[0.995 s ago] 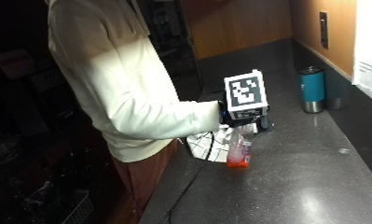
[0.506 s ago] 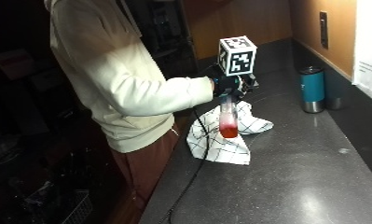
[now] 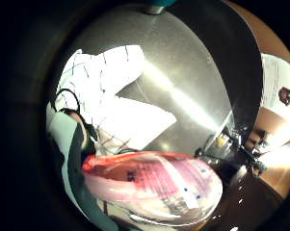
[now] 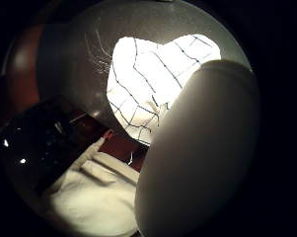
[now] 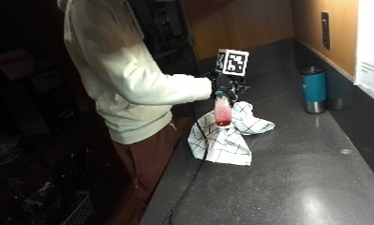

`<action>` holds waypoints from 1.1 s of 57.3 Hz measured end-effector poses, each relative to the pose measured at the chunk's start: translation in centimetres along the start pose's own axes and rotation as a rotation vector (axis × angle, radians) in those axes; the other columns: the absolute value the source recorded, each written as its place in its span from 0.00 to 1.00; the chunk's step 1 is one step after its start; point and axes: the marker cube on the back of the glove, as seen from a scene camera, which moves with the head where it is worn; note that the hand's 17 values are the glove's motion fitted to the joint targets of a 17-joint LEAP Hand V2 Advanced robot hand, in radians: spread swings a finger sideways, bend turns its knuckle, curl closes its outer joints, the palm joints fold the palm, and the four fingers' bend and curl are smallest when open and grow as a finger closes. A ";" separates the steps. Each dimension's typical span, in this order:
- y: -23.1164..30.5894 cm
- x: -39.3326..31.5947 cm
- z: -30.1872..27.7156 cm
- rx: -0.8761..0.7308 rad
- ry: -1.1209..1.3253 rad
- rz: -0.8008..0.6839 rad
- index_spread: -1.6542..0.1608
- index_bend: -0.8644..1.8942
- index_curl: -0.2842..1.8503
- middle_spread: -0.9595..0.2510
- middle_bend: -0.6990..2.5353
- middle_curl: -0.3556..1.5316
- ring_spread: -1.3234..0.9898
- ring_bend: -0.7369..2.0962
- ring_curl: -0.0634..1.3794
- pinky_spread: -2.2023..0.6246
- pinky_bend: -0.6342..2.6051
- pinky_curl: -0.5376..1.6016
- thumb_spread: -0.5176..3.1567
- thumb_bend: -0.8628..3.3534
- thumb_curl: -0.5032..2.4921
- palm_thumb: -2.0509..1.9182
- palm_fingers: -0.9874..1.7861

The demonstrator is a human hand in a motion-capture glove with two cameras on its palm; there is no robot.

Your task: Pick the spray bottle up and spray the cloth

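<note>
Raised since a moment ago, the right hand [image 5: 223, 87] grips the bottle [image 5: 222, 111] by its top, holding it upright in the air, hanging below the fingers above the cloth [image 5: 227, 135] (checked, lying crumpled on the surface [image 5: 299, 178]).

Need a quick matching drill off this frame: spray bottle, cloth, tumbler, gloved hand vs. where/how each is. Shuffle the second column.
Things:
1. spray bottle
2. cloth
3. teal tumbler
4. gloved right hand

States:
A. stands upright by the back wall
B. lies crumpled on the dark countertop
C. grips the top of the bottle
D. lifted off the counter, hanging above the cloth

Pairs: 1-D, 2-B, 3-A, 4-C
</note>
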 end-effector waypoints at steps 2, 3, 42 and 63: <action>-0.2 -0.5 0.2 -0.005 0.001 0.006 0.78 0.45 0.39 0.67 0.42 0.47 0.49 0.51 0.38 0.70 0.30 0.44 0.15 0.20 0.42 0.77 0.85; -0.3 -0.6 0.3 -0.007 0.004 0.006 0.78 0.45 0.39 0.67 0.42 0.47 0.49 0.51 0.38 0.70 0.30 0.44 0.15 0.20 0.42 0.77 0.85; -1.1 -6.4 -5.8 0.247 -0.166 -0.026 0.78 0.45 0.40 0.67 0.42 0.47 0.49 0.51 0.38 0.70 0.31 0.44 0.15 0.20 0.42 0.77 0.85; -5.4 -14.0 -13.8 0.787 -1.067 -0.174 0.78 0.44 0.40 0.67 0.42 0.47 0.49 0.51 0.38 0.70 0.31 0.44 0.15 0.20 0.42 0.77 0.85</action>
